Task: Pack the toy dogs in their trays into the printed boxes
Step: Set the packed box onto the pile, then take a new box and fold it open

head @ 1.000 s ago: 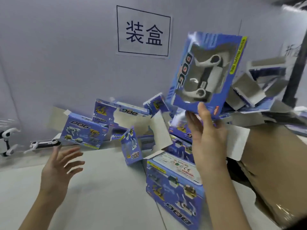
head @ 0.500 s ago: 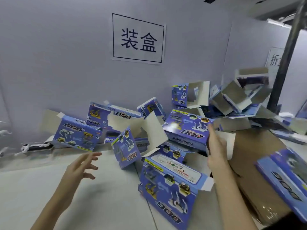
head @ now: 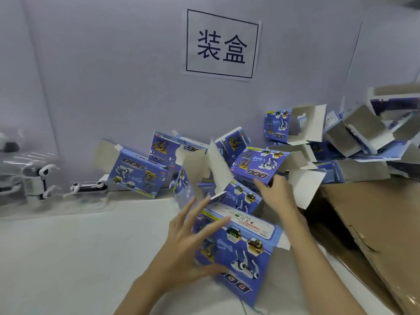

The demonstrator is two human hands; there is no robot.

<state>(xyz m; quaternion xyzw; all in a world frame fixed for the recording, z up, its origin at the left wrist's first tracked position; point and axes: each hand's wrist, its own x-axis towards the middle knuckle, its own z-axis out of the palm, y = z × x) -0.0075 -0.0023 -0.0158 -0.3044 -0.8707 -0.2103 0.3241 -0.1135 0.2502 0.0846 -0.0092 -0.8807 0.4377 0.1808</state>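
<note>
Left hand (head: 186, 244) spread open, right hand (head: 276, 196) grips blue printed cardboard box (head: 259, 169); best lift it by the edge.

Materials and finish

Printed boxes (head: 236, 253) thin card: glossy blue outside, matt grey-white inside flaps. Toy dog (head: 37, 180) shiny white and black plastic in clear glossy tray. Table (head: 68, 258) smooth matt white. Corrugated sheet (head: 375, 223) brown, rough. Wall sign (head: 221, 45) plain paper

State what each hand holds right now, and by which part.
The right hand grips a blue printed box by its lower near corner. The left hand holds nothing; its fingers are spread against the nearest box.
</note>
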